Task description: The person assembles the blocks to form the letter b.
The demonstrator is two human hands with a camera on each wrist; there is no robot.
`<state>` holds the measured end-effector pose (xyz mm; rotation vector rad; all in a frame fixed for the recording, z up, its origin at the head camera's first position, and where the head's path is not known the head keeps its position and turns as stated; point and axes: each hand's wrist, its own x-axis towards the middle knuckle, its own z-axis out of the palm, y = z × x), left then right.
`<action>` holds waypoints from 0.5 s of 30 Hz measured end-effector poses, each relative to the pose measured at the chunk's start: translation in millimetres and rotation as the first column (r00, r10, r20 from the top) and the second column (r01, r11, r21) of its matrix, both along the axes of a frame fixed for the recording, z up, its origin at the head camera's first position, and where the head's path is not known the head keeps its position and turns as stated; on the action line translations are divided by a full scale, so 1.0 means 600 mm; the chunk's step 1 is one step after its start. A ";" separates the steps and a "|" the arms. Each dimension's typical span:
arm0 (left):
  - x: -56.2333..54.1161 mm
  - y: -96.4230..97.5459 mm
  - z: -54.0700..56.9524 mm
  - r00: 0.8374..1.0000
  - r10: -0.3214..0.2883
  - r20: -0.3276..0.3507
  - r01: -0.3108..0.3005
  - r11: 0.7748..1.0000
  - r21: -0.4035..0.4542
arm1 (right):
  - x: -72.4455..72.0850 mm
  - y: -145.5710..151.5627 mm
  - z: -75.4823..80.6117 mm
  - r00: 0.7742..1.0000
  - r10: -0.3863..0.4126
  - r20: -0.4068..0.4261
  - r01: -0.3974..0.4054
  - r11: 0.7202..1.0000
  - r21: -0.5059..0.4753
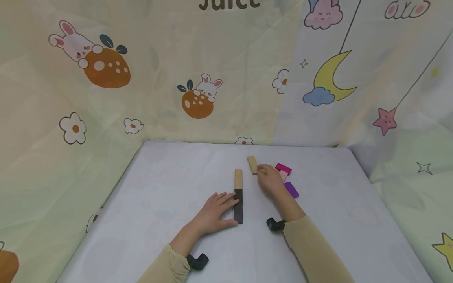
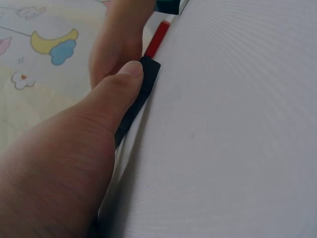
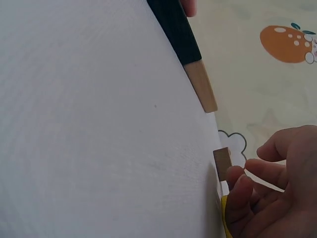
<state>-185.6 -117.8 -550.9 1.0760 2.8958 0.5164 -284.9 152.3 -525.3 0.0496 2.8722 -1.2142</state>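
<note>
Two black blocks (image 1: 238,206) appear as one dark strip on the white table, with a natural wood block (image 1: 238,179) lined up at the far end. My left hand (image 1: 211,213) lies spread along the strip's left side, fingertips and thumb touching it. In the left wrist view, the thumb (image 2: 111,96) rests against the dark strip (image 2: 136,106). My right hand (image 1: 270,180) is beside a second wood block (image 1: 252,165), fingers bent and close to it. The right wrist view shows a gap between thumb and fingers, with this block (image 3: 222,163) just beyond the fingertips.
Right of my right hand lie a magenta block (image 1: 284,169), a pink block (image 1: 283,175) and a purple block (image 1: 291,189). A yellow block (image 3: 225,213) is mostly hidden behind the right hand. A printed cloth (image 1: 233,98) hangs along the table's back edge.
</note>
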 end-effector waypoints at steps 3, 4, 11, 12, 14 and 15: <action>0.000 0.000 -0.001 1.000 0.003 0.003 -0.003 1.000 -0.005 | 0.002 -0.007 0.006 1.000 0.028 0.002 -0.028 1.000 0.008; 0.000 -0.001 -0.001 1.000 0.003 0.004 -0.003 1.000 -0.006 | 0.002 -0.009 0.008 0.999 0.033 0.006 -0.033 0.999 0.005; 0.000 -0.001 0.002 1.000 0.004 0.001 -0.004 1.000 -0.009 | -0.003 -0.013 0.010 0.999 0.035 0.003 -0.035 0.999 0.026; -0.001 -0.001 0.002 1.000 0.004 -0.001 -0.004 1.000 -0.011 | -0.005 -0.011 0.008 1.000 0.029 0.007 -0.029 0.999 0.033; -0.001 -0.001 0.001 1.000 0.004 -0.001 -0.004 1.000 -0.014 | -0.009 -0.007 0.008 0.999 0.027 0.021 -0.028 0.999 0.039; -0.001 -0.001 0.000 1.000 0.003 -0.001 -0.003 1.000 -0.017 | -0.011 -0.005 0.009 0.999 0.031 0.030 -0.032 0.999 0.039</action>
